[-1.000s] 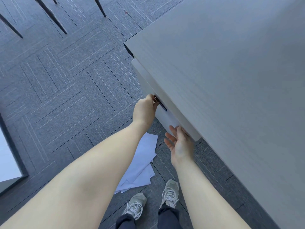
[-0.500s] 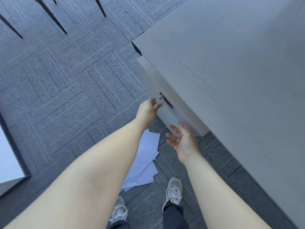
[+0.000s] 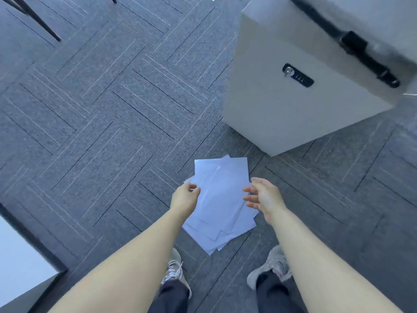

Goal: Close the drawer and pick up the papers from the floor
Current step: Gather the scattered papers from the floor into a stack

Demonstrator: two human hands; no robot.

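Several white papers lie in a loose overlapping pile on the grey carpet in front of my feet. My left hand hovers at the pile's left edge, fingers curled, holding nothing. My right hand hovers at the right edge with fingers spread apart. The white drawer front with its black combination lock stands pushed in under the desk at the upper right.
The desk edge with a black bar runs along the top right. Dark chair legs stand at the upper left. A pale panel with a dark frame fills the lower left corner. My two shoes flank the pile.
Both hands have left the drawer front and dropped down to either side of the papers. The view has lowered toward the floor, and the drawer now sits pushed in.
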